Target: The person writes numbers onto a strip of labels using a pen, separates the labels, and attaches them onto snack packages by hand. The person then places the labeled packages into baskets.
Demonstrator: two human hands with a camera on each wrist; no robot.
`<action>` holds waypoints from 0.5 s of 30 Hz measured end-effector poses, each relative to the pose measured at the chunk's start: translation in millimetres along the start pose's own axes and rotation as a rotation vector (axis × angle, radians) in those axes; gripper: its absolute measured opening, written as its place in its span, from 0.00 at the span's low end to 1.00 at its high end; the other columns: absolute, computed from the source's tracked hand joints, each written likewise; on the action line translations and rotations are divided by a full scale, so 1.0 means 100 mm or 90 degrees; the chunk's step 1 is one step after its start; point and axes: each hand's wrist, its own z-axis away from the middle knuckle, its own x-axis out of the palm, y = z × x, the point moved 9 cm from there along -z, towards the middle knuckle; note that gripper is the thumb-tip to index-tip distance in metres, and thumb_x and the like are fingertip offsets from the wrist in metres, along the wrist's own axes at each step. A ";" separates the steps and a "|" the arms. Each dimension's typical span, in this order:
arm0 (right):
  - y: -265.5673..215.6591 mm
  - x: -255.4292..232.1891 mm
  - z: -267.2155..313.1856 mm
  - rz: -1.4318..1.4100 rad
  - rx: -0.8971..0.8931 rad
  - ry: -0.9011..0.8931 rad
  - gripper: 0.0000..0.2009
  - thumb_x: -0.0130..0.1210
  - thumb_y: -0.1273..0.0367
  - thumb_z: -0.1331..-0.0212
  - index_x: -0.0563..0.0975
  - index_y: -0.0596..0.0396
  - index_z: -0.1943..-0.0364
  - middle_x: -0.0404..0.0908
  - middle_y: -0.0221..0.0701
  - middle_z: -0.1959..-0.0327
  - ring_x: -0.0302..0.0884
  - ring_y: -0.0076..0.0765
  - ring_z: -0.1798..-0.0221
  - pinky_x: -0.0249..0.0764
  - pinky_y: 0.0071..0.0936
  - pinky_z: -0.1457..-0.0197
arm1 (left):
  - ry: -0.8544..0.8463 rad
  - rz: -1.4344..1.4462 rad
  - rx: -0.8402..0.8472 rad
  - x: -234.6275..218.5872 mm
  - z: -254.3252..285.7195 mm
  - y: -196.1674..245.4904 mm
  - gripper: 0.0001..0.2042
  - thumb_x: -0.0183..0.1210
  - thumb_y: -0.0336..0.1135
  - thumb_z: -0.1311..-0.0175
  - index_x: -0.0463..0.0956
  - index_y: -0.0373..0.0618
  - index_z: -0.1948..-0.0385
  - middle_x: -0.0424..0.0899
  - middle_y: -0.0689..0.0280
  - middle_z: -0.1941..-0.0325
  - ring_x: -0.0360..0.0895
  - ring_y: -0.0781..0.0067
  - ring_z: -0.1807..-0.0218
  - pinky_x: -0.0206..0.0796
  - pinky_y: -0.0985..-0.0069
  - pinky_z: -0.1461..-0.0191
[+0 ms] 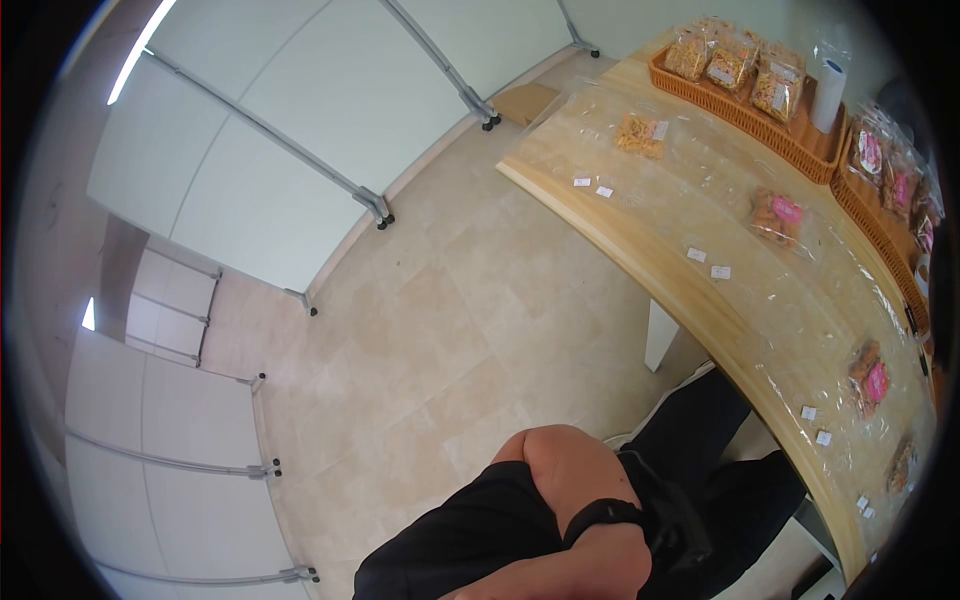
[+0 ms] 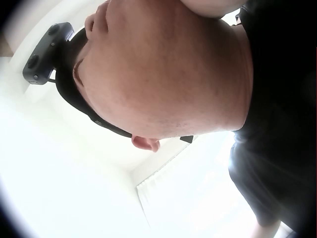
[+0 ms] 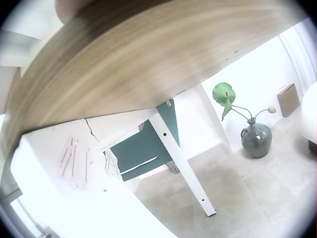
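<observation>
In the head view a bent arm in a black sleeve, with a black strap on it, fills the bottom; my left hand (image 1: 580, 575) is cut off by the lower edge, its fingers not clearly seen. The left wrist view looks up at the person's head and headband camera (image 2: 47, 52). Of my right hand only a blurred fingertip (image 3: 64, 7) shows, at the table's edge in the right wrist view. Snack bags lie spaced along the wooden table (image 1: 560, 160): a yellowish one (image 1: 640, 135) and two with pink labels (image 1: 780, 218) (image 1: 870, 380). Small white tags (image 1: 697, 255) lie in pairs along the front.
Wicker trays (image 1: 740, 110) of packed snacks and a white roll (image 1: 828, 95) stand along the table's back. White wheeled panels (image 1: 330, 80) stand on the tiled floor. Under the table, a white leg (image 3: 183, 163) and a vase (image 3: 256, 140) with a green leaf show.
</observation>
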 end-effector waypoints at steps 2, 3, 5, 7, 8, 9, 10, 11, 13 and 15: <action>-0.02 -0.01 -0.01 -0.023 0.009 -0.007 0.15 0.42 0.62 0.25 0.75 0.55 0.64 0.78 0.43 0.65 0.74 0.54 0.67 0.71 0.48 0.63 | 0.009 0.023 -0.009 0.00 0.00 -0.03 0.08 0.61 0.19 0.42 0.73 0.44 0.68 0.69 0.67 0.65 0.66 0.69 0.59 0.60 0.73 0.52; 0.00 0.00 -0.01 -0.046 0.018 -0.014 0.15 0.42 0.62 0.25 0.75 0.55 0.64 0.78 0.44 0.65 0.74 0.54 0.67 0.70 0.48 0.62 | -0.001 0.019 -0.018 0.02 -0.01 -0.06 0.08 0.60 0.19 0.42 0.72 0.45 0.69 0.67 0.68 0.66 0.65 0.70 0.60 0.59 0.73 0.54; 0.02 0.02 -0.02 -0.091 0.033 -0.028 0.15 0.42 0.62 0.25 0.74 0.55 0.65 0.77 0.44 0.66 0.73 0.54 0.67 0.70 0.47 0.61 | -0.011 0.016 -0.028 0.08 0.03 -0.13 0.09 0.60 0.19 0.42 0.71 0.45 0.70 0.65 0.68 0.67 0.63 0.70 0.62 0.57 0.74 0.56; 0.03 0.03 -0.02 -0.113 0.043 -0.034 0.15 0.42 0.62 0.25 0.74 0.55 0.65 0.77 0.44 0.66 0.73 0.54 0.66 0.70 0.47 0.60 | 0.149 0.194 0.170 -0.01 0.14 -0.12 0.09 0.59 0.18 0.42 0.70 0.46 0.70 0.63 0.69 0.68 0.60 0.70 0.63 0.56 0.74 0.57; 0.04 0.02 -0.02 -0.107 0.043 -0.030 0.15 0.41 0.62 0.24 0.74 0.55 0.65 0.77 0.44 0.67 0.73 0.54 0.66 0.70 0.47 0.60 | 0.150 0.195 0.169 -0.02 0.13 -0.12 0.09 0.59 0.18 0.42 0.70 0.46 0.70 0.63 0.69 0.68 0.60 0.70 0.63 0.56 0.74 0.57; 0.05 0.01 -0.01 -0.101 0.044 -0.026 0.15 0.41 0.61 0.24 0.74 0.55 0.65 0.77 0.44 0.67 0.73 0.54 0.66 0.70 0.47 0.60 | 0.135 0.185 0.153 -0.02 0.10 -0.12 0.09 0.59 0.18 0.42 0.69 0.46 0.71 0.63 0.70 0.68 0.61 0.71 0.63 0.56 0.74 0.57; 0.05 0.01 -0.01 -0.096 0.044 -0.023 0.16 0.40 0.61 0.24 0.74 0.55 0.65 0.77 0.44 0.67 0.73 0.54 0.66 0.70 0.47 0.59 | 0.120 0.176 0.138 0.00 0.08 -0.13 0.10 0.58 0.18 0.42 0.69 0.46 0.71 0.63 0.70 0.68 0.61 0.71 0.63 0.56 0.74 0.57; 0.05 0.00 0.00 -0.091 0.044 -0.019 0.16 0.40 0.61 0.24 0.74 0.55 0.66 0.77 0.43 0.67 0.73 0.54 0.66 0.70 0.47 0.59 | 0.119 0.176 0.137 0.02 0.10 -0.13 0.10 0.58 0.18 0.42 0.69 0.46 0.71 0.63 0.70 0.68 0.61 0.71 0.63 0.56 0.74 0.57; 0.04 0.01 0.01 -0.087 0.044 -0.016 0.17 0.39 0.60 0.23 0.74 0.55 0.66 0.76 0.43 0.67 0.73 0.53 0.65 0.70 0.47 0.59 | 0.193 0.240 0.209 0.02 0.14 -0.15 0.09 0.59 0.18 0.41 0.71 0.45 0.69 0.66 0.69 0.66 0.64 0.70 0.60 0.59 0.74 0.55; 0.09 0.03 0.02 -0.105 0.070 -0.023 0.17 0.39 0.61 0.23 0.75 0.55 0.65 0.77 0.43 0.66 0.73 0.53 0.65 0.71 0.46 0.59 | 0.173 0.212 0.186 0.04 0.12 -0.14 0.09 0.59 0.18 0.41 0.71 0.45 0.68 0.67 0.69 0.66 0.65 0.70 0.59 0.59 0.74 0.54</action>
